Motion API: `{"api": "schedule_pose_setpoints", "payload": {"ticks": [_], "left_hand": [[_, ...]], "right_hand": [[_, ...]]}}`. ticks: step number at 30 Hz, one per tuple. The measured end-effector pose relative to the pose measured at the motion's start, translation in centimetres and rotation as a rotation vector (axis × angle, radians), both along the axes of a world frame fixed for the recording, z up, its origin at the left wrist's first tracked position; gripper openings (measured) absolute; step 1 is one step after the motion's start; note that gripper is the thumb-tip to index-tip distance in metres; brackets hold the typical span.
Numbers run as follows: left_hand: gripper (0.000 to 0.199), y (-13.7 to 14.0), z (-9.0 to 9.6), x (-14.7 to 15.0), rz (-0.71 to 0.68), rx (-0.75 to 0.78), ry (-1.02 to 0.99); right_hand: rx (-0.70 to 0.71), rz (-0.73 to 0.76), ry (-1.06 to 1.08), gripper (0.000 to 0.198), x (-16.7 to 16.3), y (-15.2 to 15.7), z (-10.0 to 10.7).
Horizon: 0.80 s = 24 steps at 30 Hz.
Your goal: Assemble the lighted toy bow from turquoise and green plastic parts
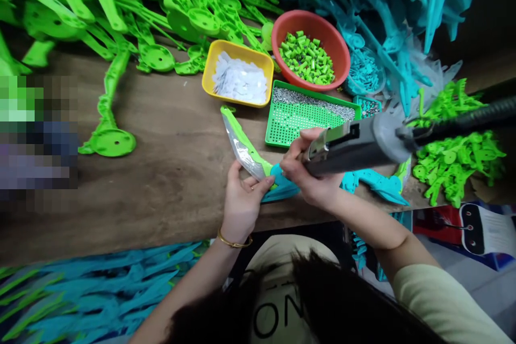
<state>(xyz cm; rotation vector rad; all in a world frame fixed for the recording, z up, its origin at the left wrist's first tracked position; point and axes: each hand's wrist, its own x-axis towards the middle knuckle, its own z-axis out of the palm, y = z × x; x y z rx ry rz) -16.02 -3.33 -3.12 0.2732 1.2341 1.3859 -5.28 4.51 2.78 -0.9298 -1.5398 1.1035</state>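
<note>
Below the middle of the view, my left hand [246, 198] pinches a long curved plastic piece [243, 146], bright green with a silvery clear blade and a blue part at its lower end. My right hand [308, 174] wraps around a grey power screwdriver [358, 145], whose cable runs off to the right. The driver's tip is hidden behind my right hand, so I cannot tell whether it touches the piece. Just right of that hand, another blue piece [382, 185] with a green end lies on the wooden table [173, 172].
A yellow tray [207, 78] holds whitish pieces, a red bowl [278, 37] green parts, and a green perforated basket [290, 123] screws. Green parts [161, 11] pile up at the back left, blue ones [374, 5] at the back right. More green pieces [459, 156] lie right.
</note>
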Motion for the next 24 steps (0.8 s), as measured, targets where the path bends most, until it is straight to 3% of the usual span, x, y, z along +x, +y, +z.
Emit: {"api": "schedule_pose_setpoints", "payload": {"ticks": [3,6,11,16,20,24], "left_hand": [[0.083,-0.1,-0.3,0.0,0.012,-0.018,0.020],[0.083,-0.2,-0.5,-0.1,0.009,-0.017,0.039],[0.082,-0.3,-0.6,-0.3,-0.034,-0.009,0.052],[0.083,-0.2,-0.7,-0.2,-0.024,-0.012,0.048],[0.089,-0.2,-0.6,-0.1,-0.021,-0.034,0.020],[0.085,-0.1,-0.5,-0.1,-0.019,-0.023,-0.008]], "right_hand": [[0.107,-0.108,0.150,0.039,-1.2,2.2,1.0],[0.109,-0.230,0.136,0.026,-2.3,4.5,0.0],[0.055,-0.203,0.119,0.026,-2.7,5.7,-2.9],[0.037,-0.164,0.100,0.026,-2.5,5.5,-3.7],[0.069,-0.172,0.064,0.022,-2.4,5.7,-3.0],[0.143,-0.204,0.130,0.033,-1.7,4.9,-0.5]]}}
